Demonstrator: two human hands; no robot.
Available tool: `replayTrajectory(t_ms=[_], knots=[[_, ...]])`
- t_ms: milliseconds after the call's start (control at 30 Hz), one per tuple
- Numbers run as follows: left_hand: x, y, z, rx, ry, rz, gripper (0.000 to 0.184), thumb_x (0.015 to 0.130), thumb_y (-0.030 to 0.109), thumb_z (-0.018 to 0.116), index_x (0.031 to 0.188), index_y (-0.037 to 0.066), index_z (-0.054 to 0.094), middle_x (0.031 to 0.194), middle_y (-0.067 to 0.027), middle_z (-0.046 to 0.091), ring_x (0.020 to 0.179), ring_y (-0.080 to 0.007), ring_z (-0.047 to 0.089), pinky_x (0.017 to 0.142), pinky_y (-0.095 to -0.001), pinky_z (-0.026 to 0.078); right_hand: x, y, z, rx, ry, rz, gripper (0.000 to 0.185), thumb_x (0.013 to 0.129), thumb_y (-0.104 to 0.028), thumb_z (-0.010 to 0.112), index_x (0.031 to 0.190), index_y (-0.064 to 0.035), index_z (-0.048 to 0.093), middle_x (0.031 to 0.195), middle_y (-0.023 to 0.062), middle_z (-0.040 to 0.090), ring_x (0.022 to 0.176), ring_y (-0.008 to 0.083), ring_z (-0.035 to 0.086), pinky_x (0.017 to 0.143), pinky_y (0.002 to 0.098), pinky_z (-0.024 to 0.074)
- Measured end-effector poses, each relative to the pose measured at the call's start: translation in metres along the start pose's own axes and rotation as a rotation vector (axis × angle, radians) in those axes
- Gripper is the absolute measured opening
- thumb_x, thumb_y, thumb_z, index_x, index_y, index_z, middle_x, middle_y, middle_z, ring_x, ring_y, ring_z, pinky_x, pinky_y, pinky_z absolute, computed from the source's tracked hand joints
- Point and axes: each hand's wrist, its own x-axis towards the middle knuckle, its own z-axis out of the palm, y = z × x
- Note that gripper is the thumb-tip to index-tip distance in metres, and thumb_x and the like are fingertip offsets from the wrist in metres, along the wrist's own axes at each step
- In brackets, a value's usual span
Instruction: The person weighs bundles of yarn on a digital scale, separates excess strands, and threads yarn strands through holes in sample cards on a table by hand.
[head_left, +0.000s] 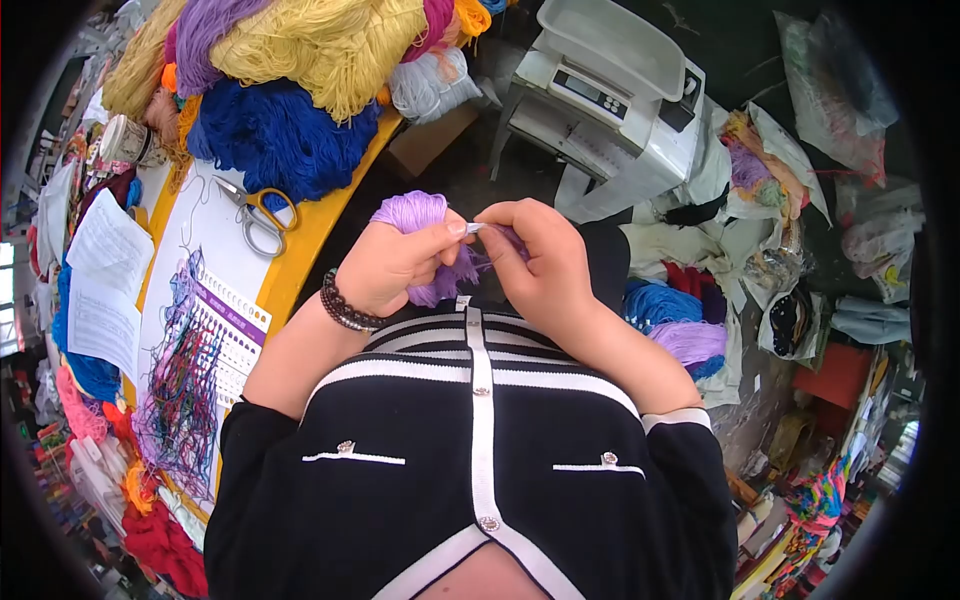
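Observation:
A lilac yarn skein (410,212) is bunched in my left hand (385,262), which wears a beaded bracelet on the wrist. Its thumb and index finger pinch a small whitish bit (474,228), perhaps a strand or tag. Close against it, the closed fingers of my right hand (545,255) grip the other end of this bit, and some lilac strands hang behind them. Both hands are held in front of my chest, off the table. Scissors (262,222) with orange and grey handles lie to the left on the table.
On the yellow-edged table (322,226) are a blue yarn pile (285,140), yellow yarn (320,50), a thread sample card (232,325) and written sheets (103,285). A white weighing scale (610,95) stands ahead right. Bagged yarn (680,320) lies at right.

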Motion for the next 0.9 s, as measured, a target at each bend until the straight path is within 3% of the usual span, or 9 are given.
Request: replayTrajectory(t_ms=[33,133,233,333,567,700,767,833,900], knots=[[-0.001,-0.003,0.002,0.002,-0.002,-0.001,0.015,0.089,0.017,0.063,0.083,0.003,0.064,0.068,-0.0004,0.06,0.051,-0.0047,0.05,0.045,-0.0199,0.036,-0.002,0.0,0.002,0.161,-0.005,0.138,0.006,0.086,-0.008,0.062,0.086,-0.0025,0.063,0.074,0.008,0.06,0.07,0.0196,0.059,0.064,0.0307,0.0455],[-0.001,-0.012,0.013,0.657,0.125,0.583,0.009,0.085,0.008,0.065,0.079,0.001,0.064,0.064,-0.0009,0.057,0.056,-0.0074,0.054,0.052,-0.0233,0.042,-0.007,0.003,0.006,0.479,-0.054,0.398,0.01,0.088,-0.012,0.062,0.087,-0.0016,0.062,0.071,0.0034,0.058,0.065,0.0111,0.054,0.059,0.0271,0.0433],[-0.006,-0.01,0.021,0.677,0.017,0.554,0.008,0.084,0.006,0.065,0.078,0.0,0.064,0.063,-0.0012,0.056,0.057,-0.0083,0.054,0.054,-0.025,0.043,-0.012,0.012,-0.001,0.577,-0.103,0.505,0.018,0.091,-0.018,0.062,0.086,-0.0003,0.062,0.068,0.0,0.056,0.061,0.0043,0.047,0.053,0.0234,0.0403],[-0.002,-0.01,0.016,0.61,-0.046,0.532,0.01,0.084,0.005,0.065,0.076,-0.001,0.064,0.062,0.0,0.055,0.056,-0.007,0.052,0.052,-0.0233,0.039,-0.018,0.032,-0.03,0.347,-0.104,0.543,0.02,0.092,-0.018,0.06,0.087,0.0009,0.065,0.078,-0.0011,0.06,0.074,0.0053,0.053,0.065,0.0216,0.0426],[0.0,-0.004,-0.038,0.338,-0.002,0.105,0.02,0.092,0.02,0.062,0.098,0.002,0.067,0.063,0.0069,0.049,0.047,-0.0001,0.034,0.043,-0.0167,0.024,-0.105,0.105,-0.177,0.15,0.601,0.711,0.023,0.088,-0.019,0.066,0.102,-0.0009,0.067,0.078,-0.0041,0.06,0.063,0.002,0.047,0.055,0.0179,0.0353],[-0.003,-0.003,-0.079,0.33,0.033,0.021,0.026,0.094,0.022,0.059,0.109,0.001,0.065,0.065,0.0061,0.048,0.048,-0.0003,0.035,0.043,-0.0165,0.024,-0.183,0.125,-0.23,-0.202,0.725,0.686,0.019,0.087,-0.017,0.067,0.095,0.001,0.068,0.078,-0.0032,0.061,0.068,0.0027,0.049,0.059,0.0183,0.0387],[0.0,-0.009,-0.093,0.326,0.025,-0.013,0.029,0.094,0.022,0.058,0.115,0.003,0.063,0.075,0.0024,0.06,0.047,-0.001,0.036,0.042,-0.0163,0.025,-0.226,0.157,-0.246,-0.317,0.692,0.806,0.02,0.087,-0.019,0.067,0.094,-0.0008,0.068,0.076,0.0028,0.066,0.065,0.0111,0.058,0.059,0.0253,0.0443],[0.005,-0.014,-0.089,0.379,0.19,0.1,0.033,0.095,0.025,0.056,0.12,0.004,0.061,0.096,-0.005,0.068,0.05,-0.0022,0.039,0.045,-0.0161,0.027,-0.233,0.153,-0.232,-1.034,0.485,0.809,0.021,0.087,-0.022,0.065,0.093,-0.0026,0.068,0.078,0.0122,0.068,0.068,0.0276,0.065,0.063,0.0361,0.0491],[0.009,-0.014,-0.078,0.359,0.108,0.168,0.049,0.099,0.036,0.045,0.134,0.002,0.048,0.124,-0.0116,0.06,0.058,-0.0035,0.046,0.051,-0.0167,0.034,-0.211,0.157,-0.209,-0.875,0.456,0.614,0.022,0.086,-0.023,0.065,0.094,-0.0034,0.069,0.088,0.016,0.068,0.083,0.0334,0.065,0.074,0.0395,0.0504]])
